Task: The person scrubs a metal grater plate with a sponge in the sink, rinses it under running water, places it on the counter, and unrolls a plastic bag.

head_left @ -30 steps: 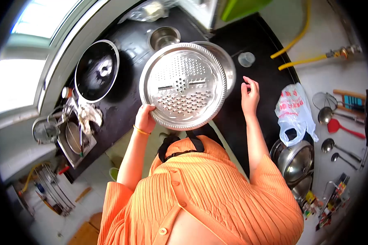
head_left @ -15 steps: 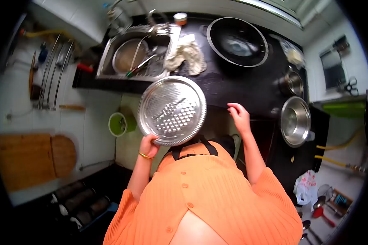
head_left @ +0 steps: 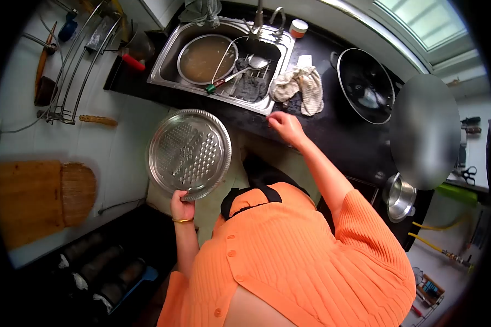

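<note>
My left hand (head_left: 182, 205), with a gold bangle at its wrist, grips the near edge of a round metal tray (head_left: 188, 152). This tray has a fluted rim and a pattern of raised bumps, and hangs in the air left of my body, below the counter edge. My right hand (head_left: 287, 127) is over the counter's front edge, by the sink's right corner, its fingers curled in with nothing visible in them. Behind it lies a crumpled striped cloth (head_left: 300, 87). In the sink (head_left: 166, 62) stand a basin of cloudy water (head_left: 207, 59) and a ladle (head_left: 256, 62).
A large black wok (head_left: 360, 90) sits at the right on the dark counter (head_left: 333, 139). A steel pot (head_left: 401, 199) stands nearer. A blurred grey oval hides part of the right side. Wooden boards (head_left: 30, 196) lean at the left wall under a metal rack (head_left: 73, 76).
The view has turned toward the sink. My left hand has carried the tray leftward, away from my body. My right hand has moved to the counter edge near the sink, its fingers curling in.
</note>
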A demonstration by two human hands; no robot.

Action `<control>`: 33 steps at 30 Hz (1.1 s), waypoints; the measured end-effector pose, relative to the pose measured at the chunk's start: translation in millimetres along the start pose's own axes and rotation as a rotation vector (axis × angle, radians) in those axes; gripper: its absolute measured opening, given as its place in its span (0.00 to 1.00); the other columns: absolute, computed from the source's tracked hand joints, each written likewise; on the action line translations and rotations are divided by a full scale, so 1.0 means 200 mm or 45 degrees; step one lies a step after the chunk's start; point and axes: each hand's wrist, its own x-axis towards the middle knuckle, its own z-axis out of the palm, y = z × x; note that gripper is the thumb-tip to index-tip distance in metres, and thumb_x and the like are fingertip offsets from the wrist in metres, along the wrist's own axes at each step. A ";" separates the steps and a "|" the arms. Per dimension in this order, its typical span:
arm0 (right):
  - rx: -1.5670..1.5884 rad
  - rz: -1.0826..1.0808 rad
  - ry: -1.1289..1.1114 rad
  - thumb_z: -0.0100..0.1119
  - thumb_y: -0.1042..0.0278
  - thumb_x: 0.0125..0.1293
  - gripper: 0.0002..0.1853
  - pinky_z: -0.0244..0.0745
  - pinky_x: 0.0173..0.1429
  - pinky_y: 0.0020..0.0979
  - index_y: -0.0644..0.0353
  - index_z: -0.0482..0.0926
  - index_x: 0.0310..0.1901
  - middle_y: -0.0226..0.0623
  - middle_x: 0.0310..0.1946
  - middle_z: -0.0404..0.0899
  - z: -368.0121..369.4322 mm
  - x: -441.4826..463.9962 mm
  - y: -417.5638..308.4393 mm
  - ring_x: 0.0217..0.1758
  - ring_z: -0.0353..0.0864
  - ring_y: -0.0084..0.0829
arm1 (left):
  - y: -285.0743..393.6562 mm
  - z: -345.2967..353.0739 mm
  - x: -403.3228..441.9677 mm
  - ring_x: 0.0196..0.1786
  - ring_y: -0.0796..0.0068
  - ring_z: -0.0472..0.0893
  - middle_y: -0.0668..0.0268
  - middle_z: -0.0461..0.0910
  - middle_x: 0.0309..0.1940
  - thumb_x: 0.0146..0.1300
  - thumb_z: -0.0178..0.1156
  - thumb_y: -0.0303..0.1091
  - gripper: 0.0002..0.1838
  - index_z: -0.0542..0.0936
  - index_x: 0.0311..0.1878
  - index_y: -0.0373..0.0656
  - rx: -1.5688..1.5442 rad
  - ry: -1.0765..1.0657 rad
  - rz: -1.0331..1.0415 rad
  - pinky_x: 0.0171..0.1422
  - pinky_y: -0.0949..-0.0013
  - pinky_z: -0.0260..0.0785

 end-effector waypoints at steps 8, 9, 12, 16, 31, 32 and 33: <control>-0.610 0.218 -0.235 0.60 0.53 0.58 0.20 0.74 0.54 0.38 0.50 0.78 0.51 0.39 0.48 0.79 0.39 1.00 0.10 0.52 0.78 0.40 | 0.35 0.44 0.51 0.59 0.64 0.73 0.59 0.72 0.58 0.69 0.48 0.36 0.20 0.68 0.61 0.36 0.120 -0.059 0.082 0.63 0.57 0.65; -0.722 0.264 -0.305 0.63 0.54 0.56 0.23 0.73 0.56 0.42 0.49 0.75 0.54 0.41 0.54 0.73 0.44 1.05 0.15 0.57 0.73 0.45 | 0.39 0.52 0.59 0.62 0.64 0.70 0.60 0.70 0.61 0.73 0.43 0.44 0.24 0.65 0.65 0.39 0.227 -0.144 0.066 0.65 0.57 0.62; -0.903 0.110 -0.193 0.65 0.67 0.51 0.20 0.75 0.52 0.42 0.60 0.75 0.46 0.45 0.48 0.71 0.55 1.10 0.21 0.50 0.74 0.47 | 0.50 0.67 0.85 0.63 0.65 0.70 0.61 0.69 0.63 0.73 0.42 0.45 0.24 0.64 0.66 0.41 0.318 -0.087 0.015 0.67 0.57 0.62; -0.911 0.007 -0.199 0.57 0.75 0.53 0.09 0.79 0.46 0.40 0.62 0.76 0.39 0.43 0.45 0.73 0.52 1.10 0.21 0.46 0.77 0.45 | 0.55 0.84 1.15 0.63 0.63 0.70 0.58 0.68 0.63 0.73 0.42 0.46 0.26 0.63 0.65 0.37 0.404 -0.035 -0.002 0.67 0.58 0.63; 0.918 0.388 0.034 0.61 0.66 0.60 0.14 0.69 0.40 0.23 0.64 0.79 0.44 0.28 0.32 0.77 0.22 1.16 -0.42 0.35 0.73 0.19 | 0.62 0.90 2.22 0.67 0.60 0.64 0.57 0.64 0.66 0.73 0.38 0.47 0.28 0.59 0.67 0.36 0.416 -0.440 -0.459 0.71 0.56 0.55; 0.793 0.323 0.044 0.62 0.65 0.60 0.16 0.70 0.42 0.25 0.66 0.78 0.46 0.30 0.32 0.77 0.29 1.23 -0.51 0.36 0.74 0.21 | 0.62 0.89 2.27 0.67 0.60 0.64 0.58 0.64 0.66 0.73 0.40 0.47 0.28 0.59 0.67 0.37 0.441 -0.456 -0.544 0.71 0.56 0.56; 0.752 0.253 0.084 0.62 0.64 0.60 0.16 0.70 0.43 0.26 0.67 0.79 0.46 0.33 0.33 0.78 0.39 1.30 -0.57 0.37 0.75 0.24 | 0.61 0.90 2.30 0.67 0.60 0.65 0.58 0.65 0.65 0.74 0.37 0.47 0.28 0.60 0.67 0.36 0.458 -0.416 -0.594 0.72 0.56 0.55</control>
